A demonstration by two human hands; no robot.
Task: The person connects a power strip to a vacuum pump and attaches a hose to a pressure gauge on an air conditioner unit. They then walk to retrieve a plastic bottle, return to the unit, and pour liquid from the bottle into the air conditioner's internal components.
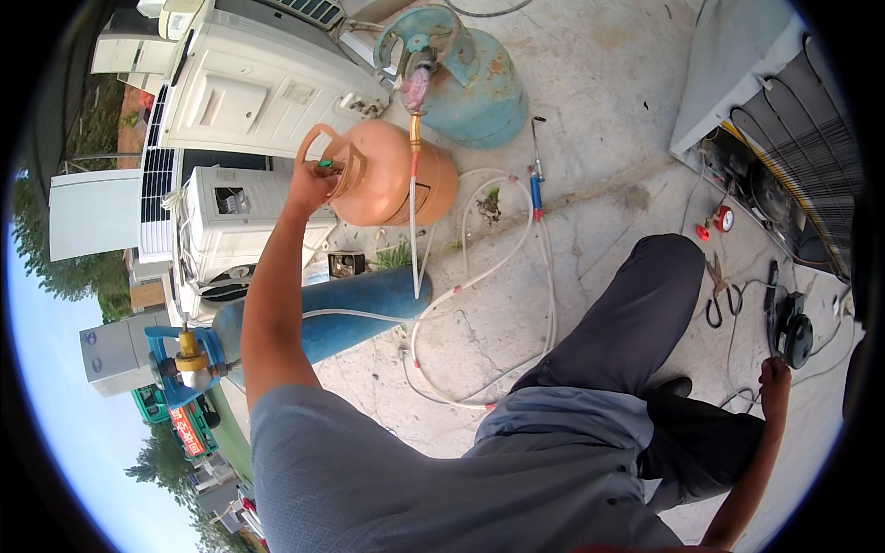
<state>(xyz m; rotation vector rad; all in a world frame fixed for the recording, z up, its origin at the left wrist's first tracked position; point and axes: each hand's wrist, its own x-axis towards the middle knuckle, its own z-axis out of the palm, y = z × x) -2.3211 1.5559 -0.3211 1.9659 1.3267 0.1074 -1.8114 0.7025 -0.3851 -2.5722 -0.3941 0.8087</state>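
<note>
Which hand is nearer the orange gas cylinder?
Left. The left hand is at the top end of the orange gas cylinder; the right hand is well away from it, near the black round device.

Bright outdoor daylight; sky (88, 475) at far left is the palest patch. Light falls soft and even on the concrete (608, 138), shadows blurry-edged. Darkest tones: the fridge's (737, 64) open back and my trousers (636, 286). Fisheye bends straight edges toward a black round rim. Near things fairly crisp; distant trees (166, 461) smear, my right hand (774, 376) lacks fine detail.
</note>
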